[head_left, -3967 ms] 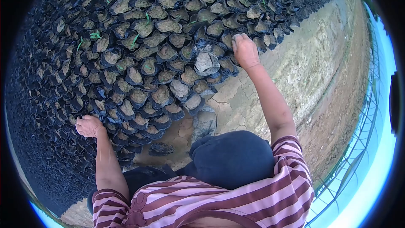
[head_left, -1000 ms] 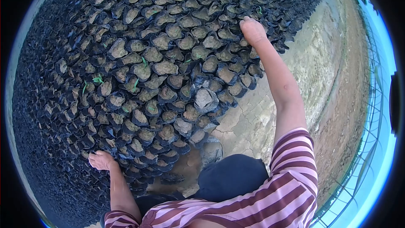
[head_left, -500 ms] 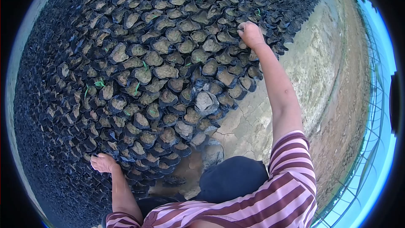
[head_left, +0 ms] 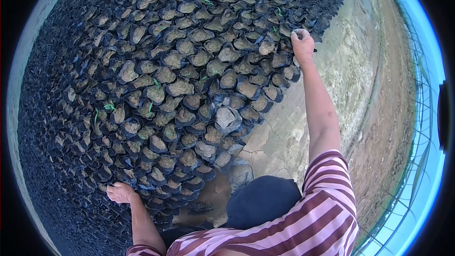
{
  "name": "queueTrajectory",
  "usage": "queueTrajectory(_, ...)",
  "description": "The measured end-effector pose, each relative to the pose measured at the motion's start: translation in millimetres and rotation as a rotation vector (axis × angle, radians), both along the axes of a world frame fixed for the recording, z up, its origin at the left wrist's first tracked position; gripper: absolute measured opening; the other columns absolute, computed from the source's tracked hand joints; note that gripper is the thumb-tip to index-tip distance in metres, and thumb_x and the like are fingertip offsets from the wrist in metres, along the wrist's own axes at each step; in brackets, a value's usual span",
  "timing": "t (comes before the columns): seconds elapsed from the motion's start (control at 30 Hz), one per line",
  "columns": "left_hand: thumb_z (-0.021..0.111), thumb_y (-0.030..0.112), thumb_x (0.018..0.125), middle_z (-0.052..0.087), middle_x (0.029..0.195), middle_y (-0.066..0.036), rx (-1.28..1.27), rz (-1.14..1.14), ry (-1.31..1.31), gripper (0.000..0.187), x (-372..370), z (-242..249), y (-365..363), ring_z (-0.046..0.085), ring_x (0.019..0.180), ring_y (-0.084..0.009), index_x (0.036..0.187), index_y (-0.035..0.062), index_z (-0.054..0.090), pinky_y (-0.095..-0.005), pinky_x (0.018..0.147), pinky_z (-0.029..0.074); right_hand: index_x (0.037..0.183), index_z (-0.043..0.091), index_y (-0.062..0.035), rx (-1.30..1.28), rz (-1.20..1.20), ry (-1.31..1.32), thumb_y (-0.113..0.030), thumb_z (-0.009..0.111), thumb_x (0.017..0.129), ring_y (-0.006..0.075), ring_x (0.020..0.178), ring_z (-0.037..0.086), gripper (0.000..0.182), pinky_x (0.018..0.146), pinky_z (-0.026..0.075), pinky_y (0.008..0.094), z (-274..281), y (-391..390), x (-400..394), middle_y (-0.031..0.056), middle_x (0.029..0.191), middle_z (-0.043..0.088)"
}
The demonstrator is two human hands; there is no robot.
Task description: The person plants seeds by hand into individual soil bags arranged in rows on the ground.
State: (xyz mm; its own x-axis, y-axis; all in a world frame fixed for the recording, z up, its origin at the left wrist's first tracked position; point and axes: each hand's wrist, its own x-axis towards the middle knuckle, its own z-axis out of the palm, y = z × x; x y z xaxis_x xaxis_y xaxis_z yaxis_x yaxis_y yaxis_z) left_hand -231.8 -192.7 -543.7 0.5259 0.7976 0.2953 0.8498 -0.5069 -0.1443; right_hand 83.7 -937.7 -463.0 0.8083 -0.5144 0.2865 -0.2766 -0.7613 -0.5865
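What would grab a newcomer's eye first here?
Most likely the mass of dark, soil-filled bags, packed closely across the left and middle of the view. Next, perhaps, the bare left hand at the lower left among them, and the right hand near their right edge. The striped shirt stands out at the bottom.

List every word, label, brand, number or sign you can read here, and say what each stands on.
None: no readable text shows in this view.
The soil-filled black bags, the striped shirt and the dark trousers show no lettering that can be made out.
The bags toward the far edges are too small and blurred to tell whether anything is printed on them.
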Motion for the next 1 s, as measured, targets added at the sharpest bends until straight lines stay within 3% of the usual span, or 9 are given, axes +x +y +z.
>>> queueTrajectory(0.07,0.048,0.031,0.093,0.058,0.124,-0.017,-0.003,0.013,0.026,0.037,1,1,0,0.053,0.117,-0.0355,0.119,0.0070,0.059,-0.0492,0.092,0.046,0.096,0.069,-0.0046,-0.141,-0.118,0.122,-0.020,0.066,0.084,0.0261,0.085,0.069,0.019,0.080,0.053,0.0364,1,-58,-43,0.0141,0.089,0.071)
queueTrajectory(0.13,0.048,0.031,0.093,0.059,0.123,-0.016,0.009,-0.001,0.030,0.037,0,0,2,0.053,0.117,-0.0351,0.119,0.0073,0.058,-0.0490,0.091,0.047,0.105,0.066,-0.0049,-0.431,-0.216,0.727,-0.015,0.062,0.084,0.0289,0.099,0.067,0.024,0.089,0.052,0.0396,-11,-126,-93,0.0176,0.102,0.069)
queueTrajectory(0.23,0.048,0.032,0.093,0.059,0.123,-0.016,0.035,0.018,0.044,0.037,-1,-4,5,0.054,0.117,-0.0345,0.119,0.0078,0.059,-0.0496,0.091,0.048,0.116,0.064,-0.0066,-0.699,-0.304,1.007,-0.015,0.066,0.081,0.0341,0.113,0.061,0.036,0.098,0.048,0.0420,-5,-132,-137,0.0212,0.113,0.065)
queueTrajectory(0.27,0.048,0.032,0.093,0.059,0.124,-0.015,0.027,0.027,0.053,0.037,0,-4,5,0.053,0.118,-0.0340,0.119,0.0076,0.058,-0.0498,0.090,0.048,0.126,0.058,-0.0073,-0.613,-0.169,0.910,-0.015,0.069,0.080,0.0341,0.119,0.056,0.048,0.101,0.046,0.0412,20,-109,-125,0.0218,0.122,0.061)
queueTrajectory(0.33,0.048,0.032,0.093,0.059,0.124,-0.015,0.011,0.035,0.068,0.037,-1,-5,9,0.053,0.119,-0.0336,0.118,0.0077,0.058,-0.0498,0.090,0.048,0.124,0.061,-0.0069,-0.451,0.111,0.456,-0.018,0.071,0.081,0.0316,0.115,0.059,0.046,0.098,0.047,0.0403,15,-96,-93,0.0187,0.121,0.062)
queueTrajectory(0.43,0.048,0.033,0.093,0.058,0.124,-0.015,-0.002,0.038,0.069,0.037,1,-5,8,0.052,0.119,-0.0333,0.118,0.0077,0.058,-0.0500,0.089,0.048,0.109,0.070,-0.0155,-0.152,0.225,0.229,-0.022,0.071,0.080,0.0344,0.101,0.060,0.029,0.090,0.050,0.0391,34,-25,-27,0.0126,0.100,0.064)
queueTrajectory(0.6,0.046,0.033,0.093,0.058,0.125,-0.016,-0.006,0.040,0.056,0.038,0,-1,3,0.052,0.119,-0.0338,0.119,0.0082,0.058,-0.0500,0.089,0.048,0.104,0.072,-0.0200,-0.650,0.357,0.508,-0.024,0.071,0.081,0.0259,0.110,0.056,0.024,0.092,0.045,0.0413,26,28,24,0.0070,0.105,0.060)
queueTrajectory(0.83,0.047,0.033,0.093,0.058,0.123,-0.017,0.001,0.015,0.055,0.038,-2,-3,6,0.053,0.117,-0.0351,0.118,0.0061,0.058,-0.0498,0.089,0.048,0.096,0.071,-0.0199,-0.983,0.450,0.590,-0.016,0.060,0.085,0.0223,0.108,0.056,0.016,0.088,0.043,0.0394,12,23,42,0.0043,0.104,0.060)
queueTrajectory(1.0,0.047,0.032,0.092,0.058,0.123,-0.017,0.019,0.034,0.045,0.038,-2,-5,8,0.053,0.116,-0.0355,0.116,0.0053,0.058,-0.0502,0.088,0.048,0.092,0.069,-0.0189,-1.033,0.548,0.589,-0.015,0.056,0.087,0.0212,0.104,0.057,0.015,0.085,0.043,0.0378,13,25,44,0.0041,0.100,0.060)
